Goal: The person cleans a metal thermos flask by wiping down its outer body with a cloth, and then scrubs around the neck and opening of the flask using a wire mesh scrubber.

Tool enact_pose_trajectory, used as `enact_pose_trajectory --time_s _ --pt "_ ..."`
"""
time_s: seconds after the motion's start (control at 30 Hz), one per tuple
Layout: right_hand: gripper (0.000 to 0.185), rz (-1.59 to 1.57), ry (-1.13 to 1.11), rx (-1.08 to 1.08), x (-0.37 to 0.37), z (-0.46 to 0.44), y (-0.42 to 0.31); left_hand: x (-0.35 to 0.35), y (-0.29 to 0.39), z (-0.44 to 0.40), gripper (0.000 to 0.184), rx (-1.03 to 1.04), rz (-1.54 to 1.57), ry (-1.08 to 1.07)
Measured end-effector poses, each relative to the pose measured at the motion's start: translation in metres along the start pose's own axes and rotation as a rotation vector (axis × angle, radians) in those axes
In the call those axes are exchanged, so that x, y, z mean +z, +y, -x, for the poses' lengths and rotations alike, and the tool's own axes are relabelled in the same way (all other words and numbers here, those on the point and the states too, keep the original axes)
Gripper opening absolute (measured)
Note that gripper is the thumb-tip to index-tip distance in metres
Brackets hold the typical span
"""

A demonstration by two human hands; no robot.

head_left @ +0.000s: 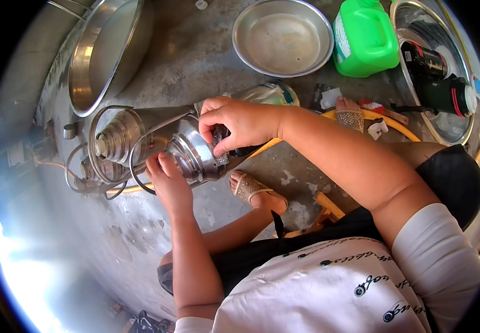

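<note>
A shiny metal thermos flask [187, 147] with a wire handle is tilted in front of my knees. My left hand [169, 182] grips it at the stepped neck, fingers curled on the metal. Pinched in my right hand [241, 123] is a dark mesh-like scouring pad [221, 135], pressed against the flask's side; the fingers partly cover it. Just left stands a second thermos flask [119, 136] with a pale stopper, and another flask [88, 168] shows behind its handle.
A large metal basin [131, 55] leans at upper left. At the top sit a shallow metal basin [284, 41] holding cloudy water and a green jug [364, 41]. On the right, a metal basin [461, 130] holds dark bottles. A yellow hose [400, 126] crosses the concrete floor [129, 222].
</note>
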State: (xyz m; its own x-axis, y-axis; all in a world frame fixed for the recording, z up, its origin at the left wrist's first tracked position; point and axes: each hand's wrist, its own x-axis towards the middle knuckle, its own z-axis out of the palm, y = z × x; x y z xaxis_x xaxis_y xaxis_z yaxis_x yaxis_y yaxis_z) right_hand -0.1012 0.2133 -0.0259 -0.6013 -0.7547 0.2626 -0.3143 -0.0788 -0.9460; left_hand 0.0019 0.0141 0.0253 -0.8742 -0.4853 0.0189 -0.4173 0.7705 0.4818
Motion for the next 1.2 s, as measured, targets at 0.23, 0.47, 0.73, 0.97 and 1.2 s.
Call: enact_pose_trajectory --time_s 0.23,0.47,0.73,0.97,1.2 --pt "0.021 -0.048 0.07 0.145 0.007 -0.003 0.002 0.001 -0.01 -0.001 0.038 -0.039 0.06 -0.02" --pt "0.022 0.131 0.071 -0.037 0.009 0.001 0.006 0.001 -0.012 0.0 0.038 -0.053 0.053 -0.048" --pt "0.028 0.073 0.089 0.104 0.004 0.003 0.004 0.002 -0.014 0.002 0.038 -0.025 0.061 -0.036" --pt "0.023 0.022 0.212 0.266 0.011 -0.001 0.013 0.001 -0.008 0.003 0.036 -0.021 0.027 -0.036" --pt "0.031 0.464 0.474 0.383 0.011 0.047 0.103 0.0 0.006 0.009 0.036 -0.005 -0.025 -0.018"
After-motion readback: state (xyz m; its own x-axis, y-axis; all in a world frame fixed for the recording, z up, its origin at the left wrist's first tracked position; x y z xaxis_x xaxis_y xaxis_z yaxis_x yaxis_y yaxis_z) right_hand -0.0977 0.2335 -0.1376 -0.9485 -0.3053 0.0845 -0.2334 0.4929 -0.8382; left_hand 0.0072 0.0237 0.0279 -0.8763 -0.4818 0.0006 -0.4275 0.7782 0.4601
